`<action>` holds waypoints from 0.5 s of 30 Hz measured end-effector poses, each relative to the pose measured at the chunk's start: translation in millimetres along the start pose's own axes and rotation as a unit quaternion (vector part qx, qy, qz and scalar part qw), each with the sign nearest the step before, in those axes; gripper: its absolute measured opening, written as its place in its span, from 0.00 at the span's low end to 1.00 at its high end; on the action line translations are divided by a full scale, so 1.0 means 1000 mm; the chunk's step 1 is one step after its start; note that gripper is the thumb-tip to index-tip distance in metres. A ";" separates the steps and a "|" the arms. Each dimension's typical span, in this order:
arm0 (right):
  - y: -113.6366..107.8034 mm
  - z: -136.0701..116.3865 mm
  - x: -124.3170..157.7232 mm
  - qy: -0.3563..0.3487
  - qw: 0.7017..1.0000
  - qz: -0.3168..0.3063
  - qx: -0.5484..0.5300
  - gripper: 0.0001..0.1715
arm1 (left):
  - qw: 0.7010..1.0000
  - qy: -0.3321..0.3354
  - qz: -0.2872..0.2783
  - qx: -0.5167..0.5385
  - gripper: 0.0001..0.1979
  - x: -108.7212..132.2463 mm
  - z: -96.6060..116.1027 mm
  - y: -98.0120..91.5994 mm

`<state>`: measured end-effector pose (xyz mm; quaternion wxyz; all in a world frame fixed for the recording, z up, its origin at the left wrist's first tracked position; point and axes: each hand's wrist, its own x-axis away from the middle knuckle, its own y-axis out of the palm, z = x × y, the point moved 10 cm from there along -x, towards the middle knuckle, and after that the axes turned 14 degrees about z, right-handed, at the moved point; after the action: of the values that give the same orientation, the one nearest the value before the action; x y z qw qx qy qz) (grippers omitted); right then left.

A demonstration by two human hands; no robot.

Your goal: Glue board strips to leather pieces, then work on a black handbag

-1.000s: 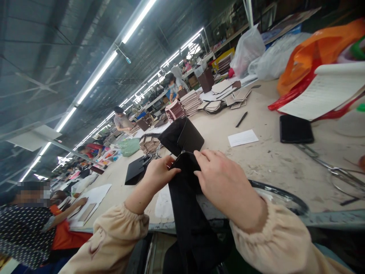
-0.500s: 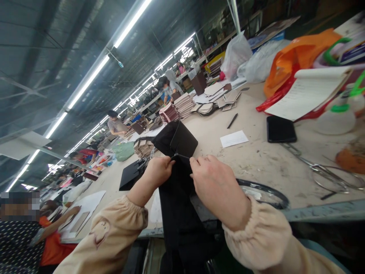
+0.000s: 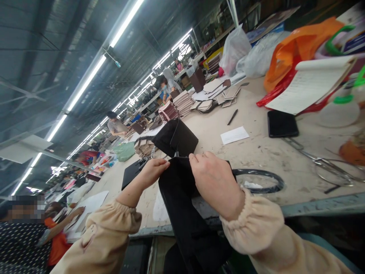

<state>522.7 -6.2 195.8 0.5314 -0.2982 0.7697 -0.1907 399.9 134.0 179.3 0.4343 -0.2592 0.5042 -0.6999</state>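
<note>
A black bag [image 3: 185, 205] hangs over the near table edge, its lower part reaching down toward my lap. My left hand [image 3: 154, 170] pinches the left end of its top edge between thumb and fingers. On the right end of that edge, my right hand [image 3: 213, 179] is closed, knuckles up, its fingertips partly hidden. Just beyond, a dark boxy bag piece [image 3: 185, 137] stands on the table. A black flat piece [image 3: 130, 174] lies left of my left hand. Close to my right wrist is a black loop handle [image 3: 278, 182] in clear wrap.
On the table [image 3: 256, 152] lie a white paper slip [image 3: 235, 135], a black pen [image 3: 232, 117], a phone [image 3: 282, 124] and scissors [image 3: 327, 167]. Stacked panels [image 3: 182, 103] stand farther back, a notepad [image 3: 310, 87] at right. A co-worker [image 3: 23, 236] sits at left.
My hands have moved slightly apart along the bag's top edge, the left one shifting left. The bag's lower part has swung a little to the right. The view has tilted slightly.
</note>
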 end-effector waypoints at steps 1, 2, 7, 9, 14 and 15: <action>0.001 0.001 0.000 0.008 1.000 -0.005 -0.003 0.11 | 1.000 0.013 -0.003 -0.028 0.17 0.003 0.004 -0.001; 0.001 0.003 0.000 0.017 1.000 -0.011 -0.007 0.12 | 0.997 0.033 -0.005 -0.063 0.18 0.006 0.008 -0.002; 0.001 0.005 0.002 0.031 0.998 -0.037 -0.037 0.12 | 0.984 0.060 0.044 -0.165 0.16 0.026 0.010 -0.020; 0.001 0.005 0.003 0.027 0.998 -0.036 -0.042 0.12 | 0.977 0.054 0.059 -0.197 0.15 0.033 0.007 -0.025; 0.000 0.003 0.004 0.017 0.999 -0.015 -0.039 0.10 | 0.954 0.071 0.086 -0.277 0.12 0.035 0.015 -0.022; 0.000 0.002 0.005 0.015 0.999 -0.012 -0.039 0.10 | 0.950 0.074 0.091 -0.289 0.12 0.033 0.017 -0.021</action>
<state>523.6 -9.1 191.8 0.5056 -0.3247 0.7807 -0.1716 389.8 99.4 202.1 0.3644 -0.2740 0.7369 -0.4992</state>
